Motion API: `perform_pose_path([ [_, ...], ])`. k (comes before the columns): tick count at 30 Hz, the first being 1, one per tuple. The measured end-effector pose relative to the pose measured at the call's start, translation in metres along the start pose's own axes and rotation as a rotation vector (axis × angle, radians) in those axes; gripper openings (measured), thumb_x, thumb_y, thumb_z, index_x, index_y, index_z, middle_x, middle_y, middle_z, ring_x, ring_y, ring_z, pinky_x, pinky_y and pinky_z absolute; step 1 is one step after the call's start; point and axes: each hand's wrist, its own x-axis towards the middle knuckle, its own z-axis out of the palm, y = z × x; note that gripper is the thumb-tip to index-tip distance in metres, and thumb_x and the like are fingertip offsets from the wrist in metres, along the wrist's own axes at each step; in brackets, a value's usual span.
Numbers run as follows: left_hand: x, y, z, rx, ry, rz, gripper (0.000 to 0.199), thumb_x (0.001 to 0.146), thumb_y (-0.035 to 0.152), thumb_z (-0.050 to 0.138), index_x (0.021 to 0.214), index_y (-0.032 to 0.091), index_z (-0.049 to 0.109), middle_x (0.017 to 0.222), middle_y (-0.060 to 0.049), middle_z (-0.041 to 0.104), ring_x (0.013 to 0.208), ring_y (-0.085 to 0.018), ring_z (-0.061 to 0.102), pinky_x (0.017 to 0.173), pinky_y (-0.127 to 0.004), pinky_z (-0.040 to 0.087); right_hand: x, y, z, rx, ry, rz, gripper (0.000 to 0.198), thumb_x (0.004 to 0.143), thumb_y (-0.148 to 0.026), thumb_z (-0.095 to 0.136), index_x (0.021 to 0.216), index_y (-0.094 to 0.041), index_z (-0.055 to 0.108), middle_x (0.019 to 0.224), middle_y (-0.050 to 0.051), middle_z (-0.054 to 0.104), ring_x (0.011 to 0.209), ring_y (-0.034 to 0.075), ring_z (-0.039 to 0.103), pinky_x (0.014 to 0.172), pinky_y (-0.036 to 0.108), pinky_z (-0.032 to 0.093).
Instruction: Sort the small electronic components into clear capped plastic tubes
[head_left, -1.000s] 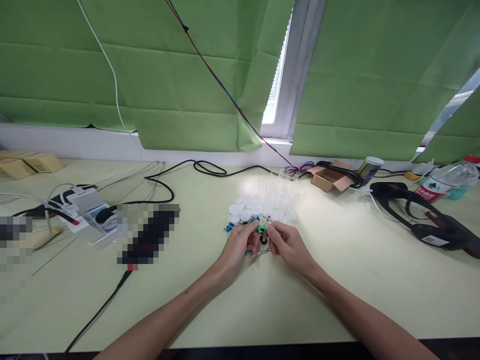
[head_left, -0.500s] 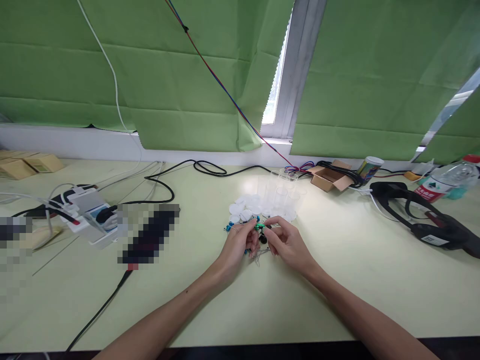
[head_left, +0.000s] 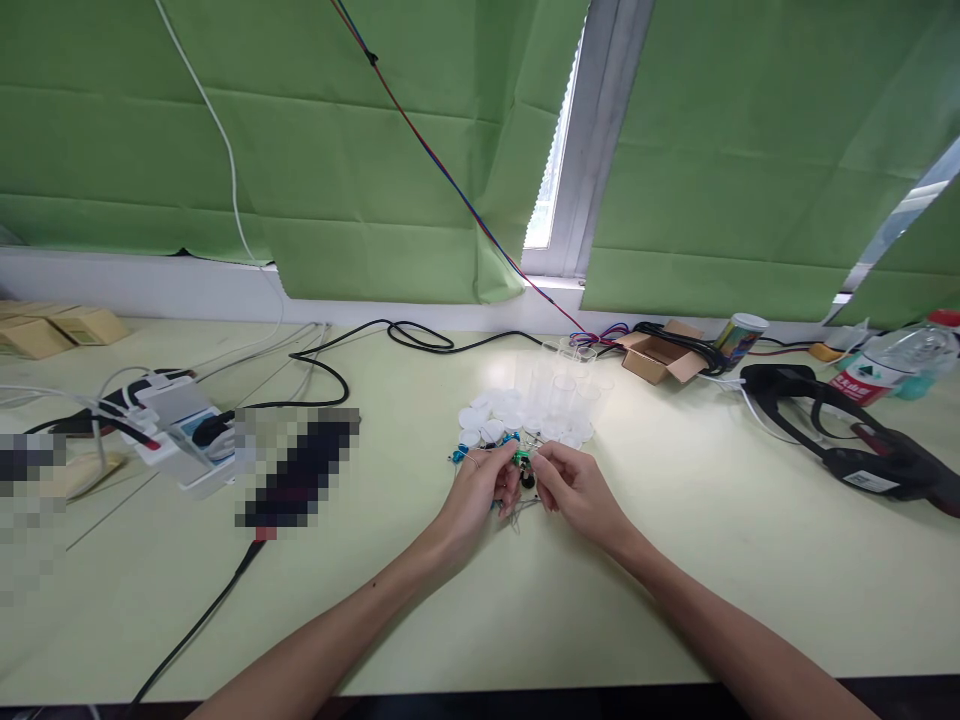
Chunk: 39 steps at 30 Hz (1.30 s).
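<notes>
My left hand point(head_left: 481, 482) is closed in a pinch on a small shiny green piece point(head_left: 521, 457) in the middle of the table. Just right of it, my right hand point(head_left: 576, 486) has its thumb and forefinger pressed together; whatever lies between those tips is too small to make out. Below the green piece sits a small round black part point(head_left: 527, 480), partly hidden between the hands. Small shiny blue pieces point(head_left: 459, 454) lie beside the left hand, and thin grey strands point(head_left: 516, 518) show under the fingers. Several round white lids point(head_left: 491, 430) are heaped behind the hands, beside clear tubes point(head_left: 564, 390).
An open cardboard box point(head_left: 654, 362) and a printed canister point(head_left: 741, 340) stand at the back right. Further right are a black headset-like frame point(head_left: 862, 450) and a plastic bottle point(head_left: 877, 370). Leftward lie a white power strip point(head_left: 180, 430), a blurred dark object point(head_left: 300, 470) and black cables point(head_left: 337, 375).
My right fingertips have drawn slightly right and down, away from the green piece, and are closer together. My left hand stays nearly in place, keeping its pinch.
</notes>
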Motion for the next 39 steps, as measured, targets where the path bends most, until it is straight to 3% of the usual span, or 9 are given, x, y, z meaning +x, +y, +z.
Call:
perform_pose_path([
  [9, -0.0013, 0.0024, 0.0014, 0.004, 0.005, -0.003, 0.056, 0.092, 0.049, 0.047, 0.045, 0.018, 0.044, 0.046, 0.0, 0.043, 0.044, -0.012, 0.041, 0.056, -0.03, 0.034, 0.0032, 0.0048, 0.0005, -0.034, 0.033, 0.003, 0.046, 0.098, -0.051, 0.043, 0.064, -0.02, 0.05, 0.047, -0.003, 0.047, 0.044, 0.011, 0.042, 0.047, 0.025, 0.035],
  [15, 0.0004, -0.0012, -0.0005, -0.029, 0.007, 0.013, 0.057, 0.093, 0.052, 0.046, 0.047, 0.018, 0.045, 0.047, 0.001, 0.043, 0.043, -0.011, 0.041, 0.054, -0.03, 0.033, 0.0011, 0.003, 0.0004, 0.045, 0.009, 0.007, 0.023, 0.092, -0.042, 0.059, 0.098, -0.02, 0.055, 0.05, -0.009, 0.045, 0.044, 0.011, 0.046, 0.046, 0.023, 0.038],
  [22, 0.0013, -0.0042, -0.0017, -0.026, -0.002, 0.011, 0.058, 0.093, 0.052, 0.046, 0.046, 0.018, 0.045, 0.046, 0.0, 0.043, 0.043, -0.011, 0.041, 0.054, -0.03, 0.033, 0.0, 0.004, 0.001, 0.032, 0.002, -0.021, 0.023, 0.094, -0.042, 0.056, 0.088, -0.02, 0.055, 0.05, -0.008, 0.045, 0.043, 0.011, 0.045, 0.045, 0.024, 0.037],
  [32, 0.0017, -0.0011, 0.001, -0.018, 0.005, -0.001, 0.057, 0.092, 0.048, 0.048, 0.044, 0.018, 0.044, 0.046, 0.0, 0.043, 0.043, -0.011, 0.041, 0.056, -0.029, 0.034, 0.0023, 0.0052, 0.0002, -0.041, 0.014, -0.011, 0.042, 0.098, -0.047, 0.046, 0.067, -0.019, 0.052, 0.048, -0.004, 0.047, 0.045, 0.011, 0.042, 0.047, 0.025, 0.035],
  [36, 0.0019, -0.0024, -0.0009, -0.035, 0.001, 0.022, 0.054, 0.093, 0.048, 0.046, 0.049, 0.018, 0.047, 0.047, 0.001, 0.043, 0.043, -0.011, 0.042, 0.054, -0.029, 0.033, 0.0015, 0.0063, 0.0, -0.001, 0.023, 0.005, 0.039, 0.098, -0.047, 0.046, 0.074, -0.019, 0.055, 0.049, -0.004, 0.048, 0.045, 0.011, 0.042, 0.047, 0.024, 0.036],
  [39, 0.0018, -0.0032, -0.002, -0.039, 0.014, 0.026, 0.054, 0.093, 0.049, 0.046, 0.049, 0.017, 0.047, 0.047, 0.001, 0.044, 0.044, -0.011, 0.042, 0.054, -0.029, 0.033, 0.0, 0.0034, 0.0002, 0.041, 0.021, 0.017, 0.026, 0.095, -0.045, 0.053, 0.092, -0.019, 0.055, 0.049, -0.007, 0.046, 0.043, 0.011, 0.042, 0.045, 0.024, 0.037],
])
